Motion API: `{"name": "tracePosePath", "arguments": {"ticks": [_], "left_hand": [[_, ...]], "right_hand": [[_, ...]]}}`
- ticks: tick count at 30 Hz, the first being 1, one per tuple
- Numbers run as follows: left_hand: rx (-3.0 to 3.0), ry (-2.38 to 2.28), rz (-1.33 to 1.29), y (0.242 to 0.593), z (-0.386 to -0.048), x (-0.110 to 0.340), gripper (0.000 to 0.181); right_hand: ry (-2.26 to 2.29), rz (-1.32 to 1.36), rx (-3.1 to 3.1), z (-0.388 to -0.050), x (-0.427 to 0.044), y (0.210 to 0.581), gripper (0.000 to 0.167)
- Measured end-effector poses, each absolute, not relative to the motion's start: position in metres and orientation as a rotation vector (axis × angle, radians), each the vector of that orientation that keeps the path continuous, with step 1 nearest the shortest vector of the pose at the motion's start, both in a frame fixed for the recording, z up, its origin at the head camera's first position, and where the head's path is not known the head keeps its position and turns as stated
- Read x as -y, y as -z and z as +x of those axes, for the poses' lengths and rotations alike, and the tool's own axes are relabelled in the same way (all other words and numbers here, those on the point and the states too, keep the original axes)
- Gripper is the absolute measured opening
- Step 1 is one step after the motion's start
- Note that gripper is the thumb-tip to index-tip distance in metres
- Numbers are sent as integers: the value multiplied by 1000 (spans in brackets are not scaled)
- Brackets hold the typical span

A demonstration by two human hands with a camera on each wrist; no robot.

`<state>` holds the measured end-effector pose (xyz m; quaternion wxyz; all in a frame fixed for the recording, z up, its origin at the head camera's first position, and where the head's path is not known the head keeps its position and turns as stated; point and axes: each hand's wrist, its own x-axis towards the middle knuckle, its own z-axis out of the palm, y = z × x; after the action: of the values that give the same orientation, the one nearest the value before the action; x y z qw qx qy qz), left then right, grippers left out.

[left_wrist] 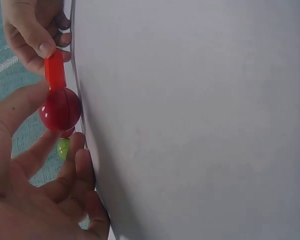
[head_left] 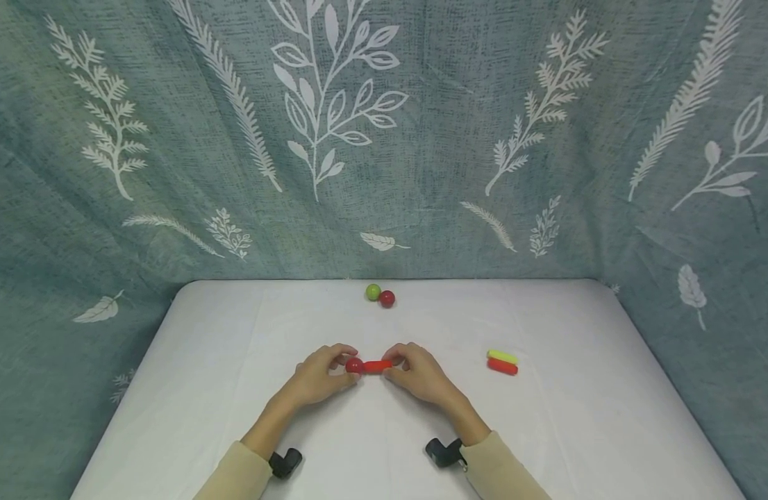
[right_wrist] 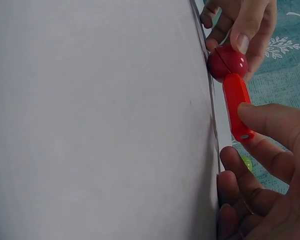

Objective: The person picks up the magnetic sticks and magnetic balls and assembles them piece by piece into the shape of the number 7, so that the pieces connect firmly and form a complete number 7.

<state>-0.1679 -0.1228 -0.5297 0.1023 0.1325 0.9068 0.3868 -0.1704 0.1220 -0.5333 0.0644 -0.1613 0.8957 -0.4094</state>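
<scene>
The left hand [head_left: 324, 375] pinches a glossy red ball [head_left: 354, 365] between thumb and fingers. From the other side, the right hand [head_left: 421, 375] pinches a bright red stick [head_left: 378, 366] by its outer end. Ball and stick touch end to end, in a line between the two hands. In the left wrist view the ball [left_wrist: 60, 109] shows a thin seam and the stick [left_wrist: 55, 70] meets it. The right wrist view shows a small hole in the near end of the stick [right_wrist: 237, 105], by the right fingers. Whether the two are joined cannot be told.
A green ball [head_left: 373, 292] and a dark red ball [head_left: 387, 298] sit together near the back edge of the white table [head_left: 234, 361]. Right of the hands lie a yellow stick [head_left: 503, 356] and a red stick [head_left: 502, 366], side by side. A patterned green cloth [head_left: 446, 139] hangs behind.
</scene>
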Motion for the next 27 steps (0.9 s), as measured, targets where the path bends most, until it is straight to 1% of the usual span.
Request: {"name": "tracePosePath", "arguments": {"ticks": [3, 9, 17, 21, 27], "left_hand": [[-2680, -1134, 420, 529, -169, 121, 39], [-2691, -1136, 415, 529, -170, 120, 30], [-2671, -1174, 375, 530, -171, 120, 30], [-2665, -1181, 358, 530, -171, 120, 30], [-2649, -1192, 312, 530, -171, 119, 30]], "right_hand": [[1244, -477, -2694, -171, -121, 535, 17], [1249, -473, -2695, -170, -119, 537, 17], [1297, -461, -2642, -175, -125, 534, 17], [1406, -342, -2610, -188, -130, 532, 18], [1578, -183, -2643, -222, -134, 534, 23]]}}
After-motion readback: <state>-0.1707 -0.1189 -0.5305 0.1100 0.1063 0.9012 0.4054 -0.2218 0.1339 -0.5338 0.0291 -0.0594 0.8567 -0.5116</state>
